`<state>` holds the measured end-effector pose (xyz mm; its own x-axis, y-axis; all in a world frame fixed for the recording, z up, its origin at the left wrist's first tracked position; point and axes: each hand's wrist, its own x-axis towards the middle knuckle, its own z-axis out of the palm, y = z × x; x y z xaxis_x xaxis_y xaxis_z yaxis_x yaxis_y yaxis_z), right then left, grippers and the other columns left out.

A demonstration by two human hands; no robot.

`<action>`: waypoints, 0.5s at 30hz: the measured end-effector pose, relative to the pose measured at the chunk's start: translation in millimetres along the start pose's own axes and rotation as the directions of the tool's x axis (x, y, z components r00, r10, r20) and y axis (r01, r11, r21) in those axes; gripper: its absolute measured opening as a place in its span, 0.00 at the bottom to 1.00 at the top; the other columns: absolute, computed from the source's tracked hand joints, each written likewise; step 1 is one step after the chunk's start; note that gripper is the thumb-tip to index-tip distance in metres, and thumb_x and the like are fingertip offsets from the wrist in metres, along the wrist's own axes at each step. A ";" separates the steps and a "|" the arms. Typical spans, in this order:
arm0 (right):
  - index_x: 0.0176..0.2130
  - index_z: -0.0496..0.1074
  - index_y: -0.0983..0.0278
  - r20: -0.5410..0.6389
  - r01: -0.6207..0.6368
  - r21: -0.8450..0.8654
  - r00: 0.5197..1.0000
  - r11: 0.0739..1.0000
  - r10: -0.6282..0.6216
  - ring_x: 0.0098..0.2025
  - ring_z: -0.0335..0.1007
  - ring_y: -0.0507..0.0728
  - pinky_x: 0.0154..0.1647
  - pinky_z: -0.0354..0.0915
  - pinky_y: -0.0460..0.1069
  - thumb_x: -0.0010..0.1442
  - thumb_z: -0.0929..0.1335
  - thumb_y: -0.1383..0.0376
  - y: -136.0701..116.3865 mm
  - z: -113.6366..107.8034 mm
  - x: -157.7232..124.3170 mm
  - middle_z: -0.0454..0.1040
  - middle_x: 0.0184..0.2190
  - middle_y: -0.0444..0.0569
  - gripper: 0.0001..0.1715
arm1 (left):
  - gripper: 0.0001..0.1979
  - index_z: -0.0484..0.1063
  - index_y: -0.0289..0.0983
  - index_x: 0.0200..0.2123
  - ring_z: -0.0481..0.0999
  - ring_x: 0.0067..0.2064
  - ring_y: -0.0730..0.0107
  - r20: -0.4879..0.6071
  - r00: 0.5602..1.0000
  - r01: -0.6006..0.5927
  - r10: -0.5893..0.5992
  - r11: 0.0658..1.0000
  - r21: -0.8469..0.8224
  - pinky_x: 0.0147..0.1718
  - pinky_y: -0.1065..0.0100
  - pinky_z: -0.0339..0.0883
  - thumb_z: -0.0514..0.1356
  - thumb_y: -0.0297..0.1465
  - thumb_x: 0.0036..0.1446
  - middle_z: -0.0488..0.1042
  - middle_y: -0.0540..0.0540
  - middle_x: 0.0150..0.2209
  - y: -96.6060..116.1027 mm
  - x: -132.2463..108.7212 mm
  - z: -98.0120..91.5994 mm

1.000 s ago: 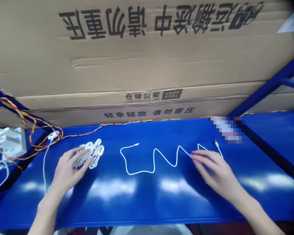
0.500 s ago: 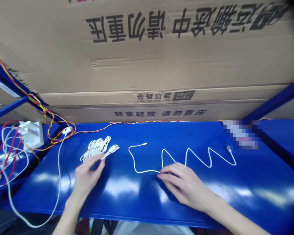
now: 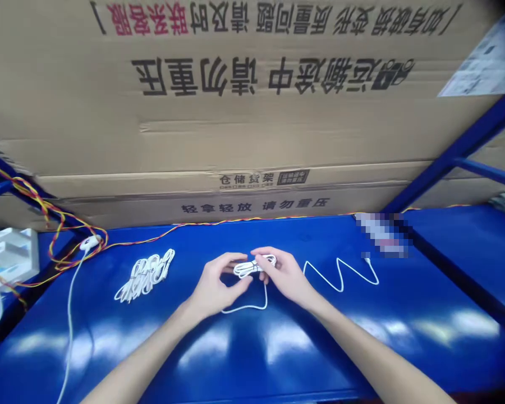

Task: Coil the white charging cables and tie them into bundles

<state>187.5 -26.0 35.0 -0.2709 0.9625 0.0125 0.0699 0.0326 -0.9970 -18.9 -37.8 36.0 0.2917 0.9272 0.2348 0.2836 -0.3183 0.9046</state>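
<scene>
Both hands meet above the middle of a glossy blue metal shelf [image 3: 252, 359]. The left hand [image 3: 217, 285] and right hand [image 3: 284, 275] each pinch a thin white cable [image 3: 339, 275], whose folded loops sit between the fingertips. The loose remainder zigzags along the shelf to the right of the hands. A finished white cable bundle [image 3: 145, 275] lies to their left.

Two bare hands and two bare forearms in view. Left hand [image 3: 214, 286] and right hand [image 3: 288, 278]: slim build, fingers [image 3: 222, 260] long and thin, knuckles faintly marked. Left forearm [image 3: 151, 359] and right forearm [image 3: 370, 359]: uncovered from wrist to the lower frame edge, slender, smooth in outline. Wrists narrow. Nails too small and blurred to tell. Surface detail soft throughout.
</scene>
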 end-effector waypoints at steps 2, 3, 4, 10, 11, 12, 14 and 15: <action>0.51 0.73 0.62 -0.024 -0.020 0.010 1.000 1.000 0.020 0.26 0.72 0.53 0.29 0.70 0.49 0.64 0.72 0.47 4.9 -4.2 -2.6 0.75 0.28 0.43 0.25 | 0.17 0.79 0.42 0.51 0.83 0.46 0.58 0.008 0.986 -0.168 0.168 0.978 0.124 0.49 0.56 0.78 0.69 0.34 0.58 0.83 0.42 0.47 -4.4 0.6 8.1; 0.51 0.72 0.61 -0.024 -0.034 0.015 0.999 0.999 0.034 0.26 0.72 0.53 0.29 0.70 0.49 0.64 0.72 0.47 6.8 -5.0 -4.5 0.74 0.29 0.43 0.25 | 0.14 0.80 0.43 0.49 0.83 0.45 0.58 0.004 0.976 -0.216 0.218 0.964 0.156 0.49 0.56 0.78 0.68 0.33 0.59 0.84 0.43 0.45 -7.2 -0.8 10.9; 0.50 0.71 0.60 -0.016 -0.046 0.015 0.999 0.999 0.046 0.27 0.73 0.53 0.30 0.70 0.49 0.64 0.72 0.47 8.0 -5.1 -6.7 0.75 0.30 0.43 0.24 | 0.11 0.81 0.43 0.47 0.84 0.44 0.59 -0.006 0.971 -0.236 0.240 0.957 0.169 0.49 0.56 0.78 0.67 0.33 0.61 0.84 0.44 0.43 -10.0 -3.1 13.0; 0.41 0.75 0.61 0.084 0.009 -0.165 0.996 0.986 0.005 0.35 0.73 0.55 0.36 0.68 0.49 0.68 0.69 0.51 4.3 -3.1 -15.0 0.78 0.34 0.46 0.16 | 0.05 0.82 0.43 0.40 0.83 0.36 0.62 -0.065 0.974 -0.202 0.216 0.964 0.172 0.37 0.62 0.78 0.66 0.31 0.61 0.84 0.46 0.37 -17.6 -18.2 14.1; 0.41 0.77 0.61 0.083 0.025 -0.202 0.997 0.979 -0.008 0.36 0.73 0.55 0.37 0.68 0.49 0.68 0.69 0.52 3.4 -3.6 -15.2 0.78 0.35 0.46 0.15 | 0.05 0.82 0.43 0.39 0.83 0.35 0.62 -0.078 0.975 -0.192 0.209 0.965 0.180 0.36 0.62 0.77 0.66 0.31 0.60 0.84 0.46 0.36 -17.2 -18.9 13.8; 0.41 0.77 0.61 0.083 0.040 -0.224 0.996 0.974 -0.022 0.37 0.74 0.56 0.38 0.68 0.49 0.69 0.69 0.53 2.8 -4.3 -15.2 0.79 0.37 0.47 0.14 | 0.04 0.82 0.42 0.36 0.82 0.33 0.63 -0.090 0.977 -0.175 0.194 0.967 0.184 0.34 0.63 0.77 0.65 0.31 0.60 0.84 0.47 0.34 -16.5 -18.9 13.5; 0.42 0.78 0.61 0.094 0.061 -0.227 0.995 0.972 -0.040 0.39 0.75 0.57 0.40 0.69 0.50 0.68 0.70 0.54 2.0 -6.2 -14.9 0.80 0.39 0.48 0.13 | 0.05 0.81 0.42 0.31 0.81 0.31 0.64 -0.104 0.986 -0.112 0.130 0.980 0.162 0.32 0.64 0.76 0.64 0.32 0.59 0.83 0.47 0.31 -14.9 -17.4 12.8; 0.43 0.79 0.61 0.105 0.067 -0.217 0.993 0.974 -0.045 0.40 0.76 0.57 0.41 0.69 0.50 0.68 0.70 0.54 1.7 -7.2 -14.8 0.81 0.40 0.48 0.13 | 0.06 0.81 0.42 0.29 0.81 0.30 0.64 -0.102 0.992 -0.064 0.077 0.990 0.128 0.31 0.64 0.75 0.64 0.32 0.58 0.83 0.47 0.29 -14.0 -16.2 12.2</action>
<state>198.5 -38.2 33.7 -0.3729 0.9266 0.0493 0.2586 0.1547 -0.9535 -16.4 -50.8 15.2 0.2184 0.9151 0.3389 0.3794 -0.3996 0.8345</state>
